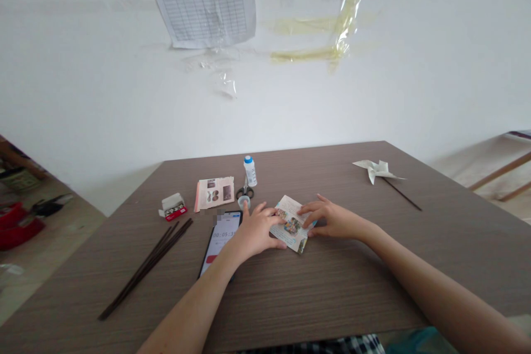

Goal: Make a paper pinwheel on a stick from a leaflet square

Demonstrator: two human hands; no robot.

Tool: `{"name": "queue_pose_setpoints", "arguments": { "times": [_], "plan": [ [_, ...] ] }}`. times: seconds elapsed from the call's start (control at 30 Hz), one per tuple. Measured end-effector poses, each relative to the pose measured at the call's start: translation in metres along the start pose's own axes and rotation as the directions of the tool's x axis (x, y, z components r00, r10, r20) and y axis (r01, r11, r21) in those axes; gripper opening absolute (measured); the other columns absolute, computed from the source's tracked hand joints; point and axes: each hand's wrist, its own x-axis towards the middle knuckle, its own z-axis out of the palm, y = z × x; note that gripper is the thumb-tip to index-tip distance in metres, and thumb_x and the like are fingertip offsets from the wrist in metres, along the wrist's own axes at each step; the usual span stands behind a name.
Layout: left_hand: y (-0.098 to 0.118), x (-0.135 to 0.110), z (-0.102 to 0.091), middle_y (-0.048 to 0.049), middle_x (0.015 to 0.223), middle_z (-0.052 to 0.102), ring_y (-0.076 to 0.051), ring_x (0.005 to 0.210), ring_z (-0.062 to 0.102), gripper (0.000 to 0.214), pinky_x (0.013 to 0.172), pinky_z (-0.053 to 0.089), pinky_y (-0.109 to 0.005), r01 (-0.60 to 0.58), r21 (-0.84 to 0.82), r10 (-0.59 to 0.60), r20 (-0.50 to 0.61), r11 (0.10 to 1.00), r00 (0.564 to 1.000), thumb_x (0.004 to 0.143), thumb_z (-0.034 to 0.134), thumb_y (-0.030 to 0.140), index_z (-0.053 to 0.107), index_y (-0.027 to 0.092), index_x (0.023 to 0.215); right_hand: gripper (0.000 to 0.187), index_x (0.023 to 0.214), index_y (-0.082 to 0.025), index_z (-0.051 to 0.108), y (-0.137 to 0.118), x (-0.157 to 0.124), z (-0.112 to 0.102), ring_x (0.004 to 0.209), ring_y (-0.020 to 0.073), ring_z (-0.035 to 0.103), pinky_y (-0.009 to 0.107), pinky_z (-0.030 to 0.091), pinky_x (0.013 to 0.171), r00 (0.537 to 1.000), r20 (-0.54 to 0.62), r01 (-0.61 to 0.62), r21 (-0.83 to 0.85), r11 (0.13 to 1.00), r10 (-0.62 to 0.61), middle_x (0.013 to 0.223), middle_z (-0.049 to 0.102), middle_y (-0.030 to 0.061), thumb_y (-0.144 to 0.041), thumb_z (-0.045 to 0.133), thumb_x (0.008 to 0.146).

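Note:
A square of printed paper [293,228] with coloured pictures lies turned like a diamond on the table in front of me. My left hand [259,229] rests over its left corner, fingers apart, the thumb near the lower left edge. At the right corner, my right hand [327,218] touches the sheet with bent, spread fingertips. The fingers hide both side corners. Partly under my left forearm lies a phone [222,238] showing a running timer. Just beyond my left hand are a small whitish cup or cap [244,201] and black-handled scissors [244,192].
A white bottle with a blue cap [250,170] stands behind the scissors. Left of it lie more printed paper [214,193], a small open red-and-white box [173,207] and several dark sticks [147,268]. A paper pinwheel [377,170] on a stick lies far right. The wall [290,116] borders the table's back.

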Motion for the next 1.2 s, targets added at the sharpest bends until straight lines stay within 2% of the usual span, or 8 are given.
{"name": "queue_pose_setpoints", "arguments": {
  "times": [0.23,0.5,0.6,0.7,0.83,1.0,1.1,1.2],
  "plan": [
    [0.001,0.001,-0.002,-0.0125,0.189,0.077,-0.058,0.193,0.047,0.059,0.158,0.003,-0.097,0.003,-0.005,-0.003,0.0,1.0,1.0,0.097,0.117,0.046,0.098,0.04,0.152,0.03,0.124,-0.036,0.104,0.003,-0.001,0.0,0.166,0.0459,0.081,0.088,0.019,0.16,0.999,-0.008,0.034,-0.002,0.999,-0.034,0.164,0.093,0.0134,-0.06,0.087,0.12],
    [0.0,-0.001,-0.006,-0.0144,0.183,0.082,-0.054,0.19,0.052,0.046,0.162,0.013,-0.086,-0.005,0.01,0.005,-0.01,1.0,1.0,0.101,0.114,0.052,0.099,0.032,0.14,0.034,0.129,-0.034,0.101,0.009,0.003,0.008,0.153,0.0391,0.09,0.078,0.027,0.163,0.996,-0.09,0.008,-0.012,1.0,-0.009,0.152,0.098,0.0102,-0.056,0.075,0.126],
    [-0.001,-0.001,-0.006,-0.0138,0.183,0.081,-0.052,0.19,0.052,0.033,0.162,0.014,-0.085,-0.008,0.026,0.008,-0.007,1.0,1.0,0.112,0.103,0.05,0.099,0.031,0.139,0.032,0.133,-0.031,0.097,0.012,0.006,0.012,0.139,0.0361,0.094,0.074,0.033,0.163,0.992,-0.128,-0.013,-0.04,0.999,0.008,0.144,0.1,0.0085,-0.047,0.07,0.127],
    [-0.003,0.001,-0.003,-0.0115,0.178,0.085,-0.046,0.188,0.056,0.018,0.163,0.015,-0.08,0.002,0.026,-0.002,-0.029,1.0,1.0,0.124,0.085,0.037,0.099,0.031,0.135,0.033,0.131,-0.029,0.096,0.012,0.008,0.015,0.128,0.035,0.096,0.071,0.038,0.161,0.987,-0.156,-0.04,-0.083,0.996,0.026,0.136,0.101,0.0081,-0.042,0.065,0.128],
    [-0.005,0.005,0.002,-0.0089,0.157,0.095,-0.039,0.173,0.071,0.024,0.162,0.023,-0.07,0.027,0.018,-0.025,-0.098,0.999,0.995,0.126,0.075,0.03,0.098,0.031,0.123,0.031,0.127,-0.029,0.094,0.009,0.006,0.015,0.121,0.0324,0.096,0.066,0.043,0.16,0.981,-0.194,-0.046,-0.105,0.993,0.025,0.124,0.099,0.0058,-0.04,0.066,0.129],
    [-0.006,0.007,0.003,-0.0109,0.141,0.099,-0.037,0.165,0.077,0.032,0.159,0.029,-0.065,0.075,0.037,-0.069,-0.143,0.997,0.987,0.128,0.068,0.031,0.096,0.028,0.113,0.018,0.126,-0.032,0.094,0.006,0.004,0.014,0.12,0.0328,0.095,0.067,0.046,0.158,0.979,-0.203,-0.007,-0.113,0.994,-0.017,0.122,0.098,0.0029,-0.046,0.081,0.123],
    [-0.005,0.006,0.001,-0.0106,0.136,0.099,-0.038,0.169,0.076,0.033,0.159,0.03,-0.065,0.084,0.022,-0.08,-0.145,0.996,0.986,0.129,0.068,0.031,0.095,0.028,0.11,0.027,0.114,-0.032,0.092,0.007,0.005,0.017,0.113,0.0318,0.095,0.065,0.049,0.155,0.97,-0.243,-0.013,-0.124,0.992,-0.017,0.111,0.097,0.0021,-0.045,0.073,0.128],
    [-0.003,0.005,0.0,-0.0099,0.135,0.099,-0.037,0.159,0.082,0.031,0.159,0.03,-0.066,0.096,0.018,-0.092,-0.152,0.995,0.984,0.129,0.069,0.031,0.095,0.028,0.111,0.031,0.108,-0.032,0.089,0.01,0.007,0.021,0.1,0.0285,0.094,0.065,0.051,0.154,0.959,-0.283,-0.019,-0.156,0.988,-0.026,0.102,0.094,-0.0004,-0.041,0.07,0.13]
  ]
}}
